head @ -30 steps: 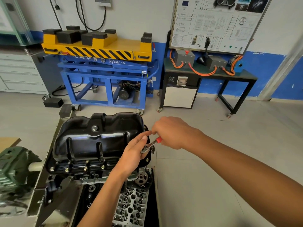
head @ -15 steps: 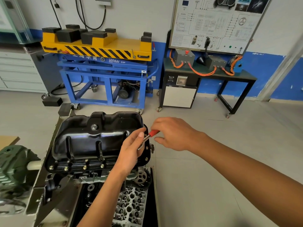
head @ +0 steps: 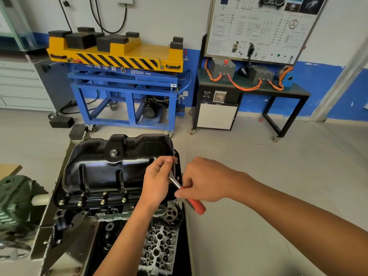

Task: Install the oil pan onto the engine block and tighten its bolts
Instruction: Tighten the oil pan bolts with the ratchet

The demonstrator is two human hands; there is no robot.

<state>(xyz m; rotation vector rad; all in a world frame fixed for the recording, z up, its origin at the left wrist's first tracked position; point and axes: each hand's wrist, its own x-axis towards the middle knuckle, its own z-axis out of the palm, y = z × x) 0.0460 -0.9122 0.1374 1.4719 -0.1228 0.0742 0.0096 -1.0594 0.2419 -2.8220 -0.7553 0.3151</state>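
Black stamped-steel oil pan (head: 119,166) sits on the dark engine block (head: 111,211), centre-left of view, sump bulge up, silver drain plug (head: 114,152) on its top face. Four brass-coloured bolts (head: 102,201) sit in a row along the pan's near flange.

Left hand (head: 156,184) reaches up from the bottom edge, over the pan's right end. Its grip pinches the head end of a chrome ratchet wrench with a red handle (head: 196,206), thumb and fingertips curled on the tool's top at the right flange. Socket and whatever is under it are hidden by the hand.

Right hand (head: 207,180) comes in from the right, just beside the left. Its grip is curled over the wrench shaft where chrome meets red, and the red end sticks out below the hand. Wrench is tilted, head high by the pan, handle low and to the right.

Toothed metal sprocket (head: 171,214) is just below the pan's right corner, with a grey cylinder head (head: 159,246) with round bores below that. Green machine housing (head: 18,196) is at the left edge.

Behind, on the grey floor (head: 288,156):
- Blue wheeled lift cart with a yellow hazard-striped top (head: 123,56), carrying black rubber blocks (head: 79,39).
- Black-framed bench (head: 298,92) with grey boxes and orange cables (head: 243,86).
- White wiring-diagram panel (head: 258,26) above the bench, against the wall.
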